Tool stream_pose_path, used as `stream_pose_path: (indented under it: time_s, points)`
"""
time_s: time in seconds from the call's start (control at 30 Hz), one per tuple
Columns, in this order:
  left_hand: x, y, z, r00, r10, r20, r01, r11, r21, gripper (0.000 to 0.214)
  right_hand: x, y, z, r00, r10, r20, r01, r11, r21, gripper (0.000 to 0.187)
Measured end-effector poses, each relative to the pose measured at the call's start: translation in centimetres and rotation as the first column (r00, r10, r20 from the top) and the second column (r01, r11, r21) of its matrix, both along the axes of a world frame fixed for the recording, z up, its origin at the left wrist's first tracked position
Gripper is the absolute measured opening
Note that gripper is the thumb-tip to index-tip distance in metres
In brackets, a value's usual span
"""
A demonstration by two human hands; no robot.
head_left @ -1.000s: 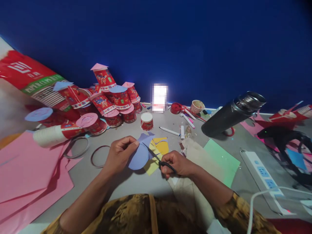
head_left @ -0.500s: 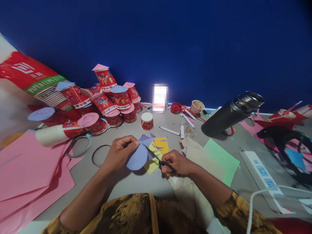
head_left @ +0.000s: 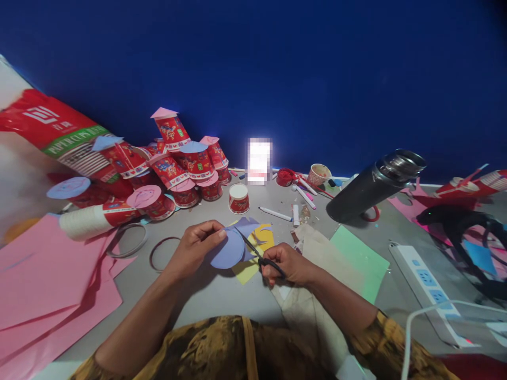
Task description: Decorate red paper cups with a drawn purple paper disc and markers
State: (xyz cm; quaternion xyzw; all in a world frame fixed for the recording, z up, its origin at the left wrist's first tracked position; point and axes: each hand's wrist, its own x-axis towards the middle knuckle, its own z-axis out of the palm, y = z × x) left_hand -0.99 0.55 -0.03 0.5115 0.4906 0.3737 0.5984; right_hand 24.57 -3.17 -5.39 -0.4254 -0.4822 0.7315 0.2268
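My left hand [head_left: 196,247] pinches the upper left edge of a lilac paper piece [head_left: 229,249] with a rounded outline, holding it just above the grey table [head_left: 222,290]. My right hand [head_left: 285,264] grips black-handled scissors [head_left: 259,257], whose blades point up-left into the paper's right side. Under the paper lie yellow paper scraps [head_left: 257,245] and lilac offcuts.
A heap of red paper cups [head_left: 178,163] with paper lids sits at the back left. Pink sheets [head_left: 47,274] cover the left. Two wire rings [head_left: 160,253] lie nearby. Markers [head_left: 275,213], a black flask [head_left: 374,186], a green sheet [head_left: 358,258] and a power strip [head_left: 425,279] are to the right.
The lilac paper has turned a little in my left hand, and the scissors have worked slightly further along its edge. Both hands stay in about the same place.
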Motion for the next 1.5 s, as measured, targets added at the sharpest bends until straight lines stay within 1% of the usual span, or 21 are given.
stream_pose_path:
  time_s: [0.07,0.13,0.23,0.33,0.57,0.8,1.0,1.27,1.37,1.5]
  points:
    - [-0.05,-0.04,-0.02,1.000,0.009,0.004,-0.009,1.000,-0.004,0.049,-0.05,-0.02,-0.03,1.000,-0.032,0.000,0.032,0.999,0.009,0.050]
    - [-0.03,-0.12,-0.16,1.000,0.029,-0.011,-0.029,1.000,-0.001,0.049,-0.06,-0.01,-0.02,0.999,-0.037,-0.001,0.037,0.999,0.016,0.049]
    - [0.08,-0.22,-0.44,0.997,0.073,-0.034,-0.074,0.997,-0.005,0.048,-0.02,0.04,0.06,1.000,-0.012,-0.005,0.012,1.000,0.023,0.052]
    - [0.24,-0.22,-0.57,0.995,0.087,-0.046,-0.089,0.995,-0.048,0.048,0.07,0.09,0.16,1.000,0.018,-0.013,-0.017,1.000,0.023,0.056]
    - [0.53,-0.28,-0.47,0.996,0.077,-0.054,-0.081,0.994,-0.075,0.047,0.12,0.12,0.31,0.999,0.037,-0.005,-0.037,0.999,0.024,0.060]
    - [0.38,-0.28,-0.83,0.996,0.072,-0.057,-0.075,0.995,-0.060,0.045,-0.01,0.13,0.29,0.999,0.029,-0.023,-0.029,1.000,0.010,0.061]
    - [0.45,-0.24,-0.66,0.996,0.071,-0.061,-0.073,0.997,-0.033,0.042,0.09,0.14,0.06,0.999,0.034,-0.018,-0.034,0.999,0.024,0.062]
    - [0.36,-0.26,-0.52,0.996,0.081,-0.043,-0.083,0.996,-0.033,0.043,0.18,0.20,-0.34,0.998,0.055,-0.022,-0.055,0.998,0.007,0.059]
    - [0.26,-0.22,-0.60,0.996,0.086,-0.032,-0.087,0.996,-0.018,0.044,0.19,0.21,-0.33,0.998,0.057,-0.013,-0.057,0.998,0.018,0.058]
    - [0.05,-0.14,-0.80,0.996,0.080,-0.025,-0.081,0.996,-0.024,0.045,0.19,0.20,-0.17,0.998,0.056,-0.007,-0.056,0.998,-0.001,0.058]
